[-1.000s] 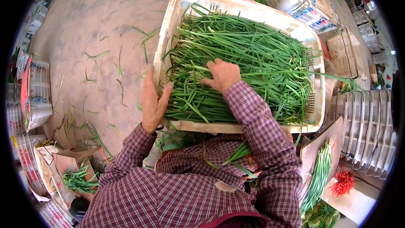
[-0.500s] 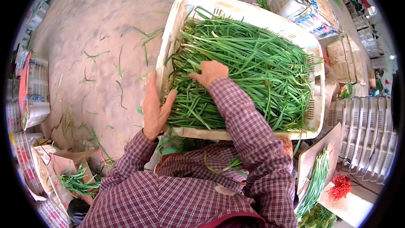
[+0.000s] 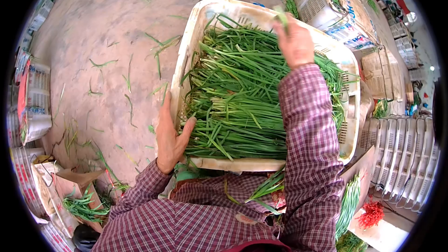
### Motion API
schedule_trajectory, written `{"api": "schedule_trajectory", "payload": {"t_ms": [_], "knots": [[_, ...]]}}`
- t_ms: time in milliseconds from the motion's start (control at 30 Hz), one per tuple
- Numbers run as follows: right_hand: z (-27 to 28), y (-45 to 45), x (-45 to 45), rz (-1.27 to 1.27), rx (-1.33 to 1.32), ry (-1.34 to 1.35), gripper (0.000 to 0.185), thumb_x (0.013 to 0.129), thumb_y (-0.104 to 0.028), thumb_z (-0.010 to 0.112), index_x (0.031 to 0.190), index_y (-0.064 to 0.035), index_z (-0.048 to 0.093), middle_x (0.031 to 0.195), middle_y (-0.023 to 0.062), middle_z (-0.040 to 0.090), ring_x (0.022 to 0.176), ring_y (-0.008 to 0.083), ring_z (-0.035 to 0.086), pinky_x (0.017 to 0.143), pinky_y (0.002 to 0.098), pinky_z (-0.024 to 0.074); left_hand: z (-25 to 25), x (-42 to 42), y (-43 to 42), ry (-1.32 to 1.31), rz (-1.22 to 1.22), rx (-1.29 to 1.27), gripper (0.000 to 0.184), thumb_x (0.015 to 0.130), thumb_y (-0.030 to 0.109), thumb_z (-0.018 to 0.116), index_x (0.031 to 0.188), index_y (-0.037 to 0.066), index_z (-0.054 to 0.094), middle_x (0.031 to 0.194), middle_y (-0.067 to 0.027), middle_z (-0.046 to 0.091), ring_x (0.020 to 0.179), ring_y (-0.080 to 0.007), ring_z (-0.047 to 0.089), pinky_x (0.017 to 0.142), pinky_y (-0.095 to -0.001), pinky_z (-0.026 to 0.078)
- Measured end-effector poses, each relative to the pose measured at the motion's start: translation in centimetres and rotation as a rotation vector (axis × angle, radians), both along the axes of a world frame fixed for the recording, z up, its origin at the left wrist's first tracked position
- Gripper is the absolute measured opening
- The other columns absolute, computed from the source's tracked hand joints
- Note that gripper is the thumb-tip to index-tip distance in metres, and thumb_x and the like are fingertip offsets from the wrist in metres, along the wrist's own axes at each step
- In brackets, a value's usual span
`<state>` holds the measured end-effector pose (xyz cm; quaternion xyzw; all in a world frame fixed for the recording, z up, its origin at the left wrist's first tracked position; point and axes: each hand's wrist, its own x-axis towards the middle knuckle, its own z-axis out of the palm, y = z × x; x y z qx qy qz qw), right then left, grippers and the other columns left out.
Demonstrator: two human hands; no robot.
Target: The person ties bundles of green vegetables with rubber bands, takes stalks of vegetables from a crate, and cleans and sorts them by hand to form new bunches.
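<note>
A white plastic crate (image 3: pixel 186 65) rests in front of my body, filled with long green leafy stalks (image 3: pixel 247 79) lying mostly crosswise. My left hand (image 3: pixel 170 137) is at the crate's left wall near the front corner, fingers spread and thumb over the edge, holding no stalks. Over the back right part of the crate, my right hand (image 3: pixel 295 42) is raised with its fingers closed on a pale green stalk piece (image 3: pixel 281 16), blurred by motion. A few loose stalks (image 3: pixel 268 186) lie on my lap.
Stray leaves (image 3: pixel 129 109) lie on the floor at left. Packed crates (image 3: pixel 322 9) stand at the back right, stacked white crates (image 3: pixel 401 154) at the right. Near them are bundled stalks (image 3: pixel 347 205) and red ties (image 3: pixel 371 213). A cardboard box (image 3: pixel 77 182) sits at lower left.
My right hand has moved from the stalks at the crate's left-centre up to the back right, with a stalk piece in it. My left hand has stayed at the left wall.
</note>
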<state>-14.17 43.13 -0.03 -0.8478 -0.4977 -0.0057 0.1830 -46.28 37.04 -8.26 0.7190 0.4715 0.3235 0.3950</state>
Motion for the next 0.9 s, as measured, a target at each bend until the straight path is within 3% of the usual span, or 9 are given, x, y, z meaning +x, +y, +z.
{"api": "schedule_trajectory", "payload": {"t_ms": [133, 200, 233, 333, 500, 600, 667, 700, 900], "knots": [[-4.8, 2.6, -1.3, 0.118, -0.474, -0.056, 0.044, 0.090, -0.054, 0.055, 0.103, -0.0137, 0.068, 0.074, 0.0033, 0.063, 0.063, 0.0135, 0.060, 0.061, 0.0330, 0.0542, -0.2, -0.1, 0.1, 0.004, 0.009, -0.016, 0.072, 0.085, 0.005, 0.063, 0.146, -0.005, 0.025, 0.135, -0.0214, 0.046, 0.118, -0.0257, 0.051, 0.100, -0.0346, 0.041], [-5.9, 3.7, -2.0, 0.076, -0.569, 0.075, 0.042, 0.089, -0.052, 0.058, 0.103, -0.0134, 0.067, 0.087, 0.0074, 0.066, 0.078, 0.0189, 0.063, 0.070, 0.0390, 0.0536, -0.3, -0.1, 0.2, 0.034, 0.005, -0.007, 0.079, 0.084, 0.016, 0.069, 0.146, -0.004, 0.024, 0.136, -0.0269, 0.045, 0.117, -0.0362, 0.052, 0.096, -0.0408, 0.043], [-6.5, 4.0, -2.2, 0.105, -0.565, 0.089, 0.041, 0.088, -0.050, 0.060, 0.106, -0.0130, 0.067, 0.090, 0.0090, 0.067, 0.084, 0.0254, 0.064, 0.076, 0.0419, 0.0528, -0.3, -0.1, 0.2, 0.035, 0.006, -0.008, 0.079, 0.084, 0.016, 0.069, 0.146, -0.004, 0.024, 0.136, -0.0269, 0.045, 0.117, -0.0362, 0.052, 0.096, -0.0408, 0.043], [-9.1, 4.2, -2.3, 0.188, -0.437, 0.006, 0.041, 0.088, -0.048, 0.061, 0.109, -0.0131, 0.067, 0.094, 0.0101, 0.066, 0.088, 0.0294, 0.062, 0.081, 0.0445, 0.0509, -0.4, -0.2, 0.2, 0.020, -0.009, -0.003, 0.079, 0.084, 0.016, 0.069, 0.146, -0.004, 0.023, 0.137, -0.0270, 0.043, 0.118, -0.0361, 0.052, 0.097, -0.0405, 0.042], [-10.0, 3.4, -2.6, 0.379, 0.085, -0.129, 0.028, 0.087, -0.034, 0.064, 0.105, -0.0125, 0.063, 0.092, 0.0097, 0.060, 0.093, 0.0268, 0.059, 0.085, 0.0409, 0.0503, -0.5, -0.1, 0.1, -0.049, 0.004, -0.098, 0.080, 0.083, 0.014, 0.069, 0.145, -0.005, 0.023, 0.137, -0.0269, 0.043, 0.119, -0.0357, 0.051, 0.099, -0.0397, 0.042], [-11.3, 4.6, -4.1, 0.484, -0.152, 0.106, 0.027, 0.090, -0.035, 0.061, 0.105, -0.0122, 0.059, 0.097, 0.0112, 0.062, 0.094, 0.0271, 0.060, 0.087, 0.0434, 0.0491, -0.4, -0.2, 0.2, -0.005, -0.002, -0.044, 0.080, 0.082, 0.013, 0.070, 0.145, -0.005, 0.023, 0.136, -0.0267, 0.044, 0.120, -0.0356, 0.051, 0.099, -0.0396, 0.042], [-13.4, 4.5, -5.8, 0.511, 0.015, 0.049, 0.025, 0.091, -0.031, 0.059, 0.107, -0.0113, 0.055, 0.108, 0.0107, 0.065, 0.096, 0.0318, 0.059, 0.088, 0.0495, 0.0469, -0.2, -0.2, 0.2, 0.014, -0.008, -0.053, 0.078, 0.084, 0.008, 0.066, 0.146, -0.004, 0.022, 0.137, -0.0233, 0.043, 0.121, -0.0305, 0.050, 0.101, -0.0374, 0.041], [-12.9, 4.1, -6.6, 0.509, 0.005, 0.093, 0.025, 0.091, -0.029, 0.059, 0.106, -0.0086, 0.055, 0.109, 0.0129, 0.064, 0.098, 0.0325, 0.059, 0.090, 0.0470, 0.0469, -0.1, -0.3, 0.2, 0.031, -0.017, -0.063, 0.075, 0.086, 0.003, 0.063, 0.147, -0.004, 0.020, 0.138, -0.0198, 0.042, 0.122, -0.0254, 0.048, 0.102, -0.0351, 0.040], [-13.6, 3.6, -9.1, 0.587, -0.012, 0.081, 0.032, 0.089, -0.034, 0.061, 0.106, -0.0070, 0.056, 0.109, 0.0117, 0.063, 0.105, 0.0298, 0.055, 0.092, 0.0424, 0.0436, -0.3, -0.3, 0.2, 0.016, -0.025, -0.119, 0.077, 0.086, 0.003, 0.063, 0.148, -0.003, 0.018, 0.139, -0.0213, 0.040, 0.122, -0.0257, 0.048, 0.102, -0.0352, 0.041]]}}
